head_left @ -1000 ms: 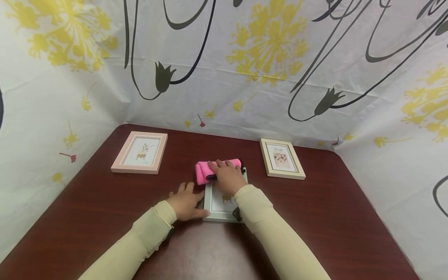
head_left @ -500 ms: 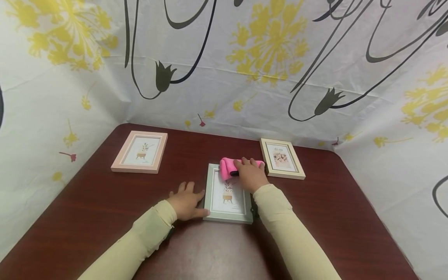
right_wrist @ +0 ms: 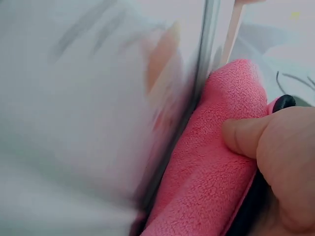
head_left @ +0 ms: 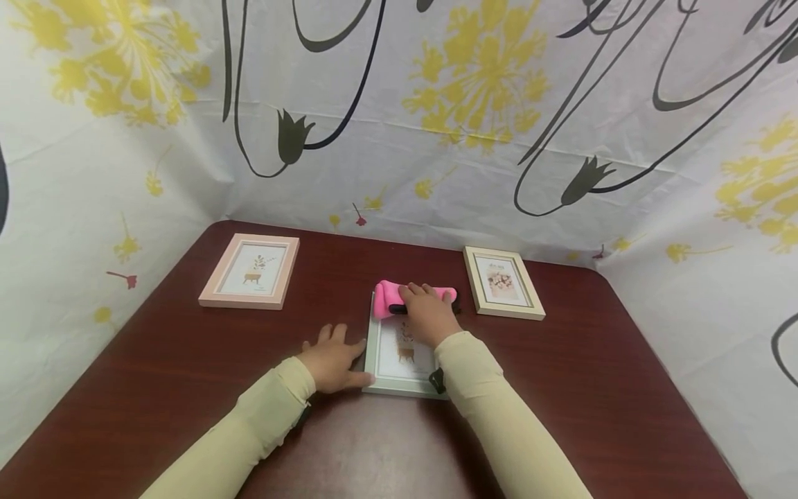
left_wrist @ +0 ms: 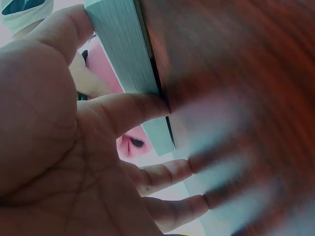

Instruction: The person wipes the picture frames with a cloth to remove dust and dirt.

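Observation:
A pale green picture frame (head_left: 399,385) lies flat on the dark red-brown table, with a plant drawing behind its clear front. My left hand (head_left: 333,364) is spread at its left side; the thumb touches the near left corner and a finger reaches the side edge, as the left wrist view shows. Across the far end of the frame lies a folded pink cloth (head_left: 385,294) with black edging. My right hand (head_left: 430,315) grips this cloth from above, and its thumb (right_wrist: 246,135) presses into the fluffy fabric in the right wrist view.
A pink picture frame (head_left: 208,296) lies at the back left of the table (head_left: 337,450). At the back right is a cream picture frame (head_left: 511,311). White patterned sheeting (head_left: 386,118) rises along the table's back and sides.
My right hand has slid the pink cloth right along the green frame's far end, then partly back left. The left hand and all frames have stayed in place.

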A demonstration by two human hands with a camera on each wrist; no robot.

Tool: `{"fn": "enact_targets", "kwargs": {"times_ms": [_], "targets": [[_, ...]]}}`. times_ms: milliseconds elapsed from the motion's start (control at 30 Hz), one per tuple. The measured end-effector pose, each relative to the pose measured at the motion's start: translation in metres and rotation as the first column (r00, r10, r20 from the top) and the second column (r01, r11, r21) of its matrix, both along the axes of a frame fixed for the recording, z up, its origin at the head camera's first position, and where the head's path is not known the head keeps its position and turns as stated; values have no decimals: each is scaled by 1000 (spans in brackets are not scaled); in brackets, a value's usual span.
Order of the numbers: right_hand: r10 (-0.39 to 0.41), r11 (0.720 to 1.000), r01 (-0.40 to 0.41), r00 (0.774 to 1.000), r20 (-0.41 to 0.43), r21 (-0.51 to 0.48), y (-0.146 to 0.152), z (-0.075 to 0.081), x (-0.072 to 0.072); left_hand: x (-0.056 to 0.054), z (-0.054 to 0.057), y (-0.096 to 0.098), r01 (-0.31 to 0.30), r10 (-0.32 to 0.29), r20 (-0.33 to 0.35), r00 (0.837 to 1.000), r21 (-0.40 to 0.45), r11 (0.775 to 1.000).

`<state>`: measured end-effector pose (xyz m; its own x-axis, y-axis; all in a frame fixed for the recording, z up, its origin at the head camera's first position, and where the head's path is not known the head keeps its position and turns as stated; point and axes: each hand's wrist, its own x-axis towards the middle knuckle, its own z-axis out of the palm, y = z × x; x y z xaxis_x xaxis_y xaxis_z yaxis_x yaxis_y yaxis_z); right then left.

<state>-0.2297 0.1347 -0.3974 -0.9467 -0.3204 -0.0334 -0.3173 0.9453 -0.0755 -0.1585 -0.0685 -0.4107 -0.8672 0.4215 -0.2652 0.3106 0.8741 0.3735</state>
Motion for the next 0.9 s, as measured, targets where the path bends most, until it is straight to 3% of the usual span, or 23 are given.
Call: {"fn": "enact_targets", "kwargs": {"times_ms": [367, 900], "targets": [[61, 998, -60, 998, 14, -33, -15, 1, 4, -1, 0, 1, 3, -3, 4, 1000, 2, 1000], [-20, 999, 19, 1000, -12, -38, 37, 0, -3, 0, -1, 1, -12, 12, 10, 1000, 4, 1000]]}}
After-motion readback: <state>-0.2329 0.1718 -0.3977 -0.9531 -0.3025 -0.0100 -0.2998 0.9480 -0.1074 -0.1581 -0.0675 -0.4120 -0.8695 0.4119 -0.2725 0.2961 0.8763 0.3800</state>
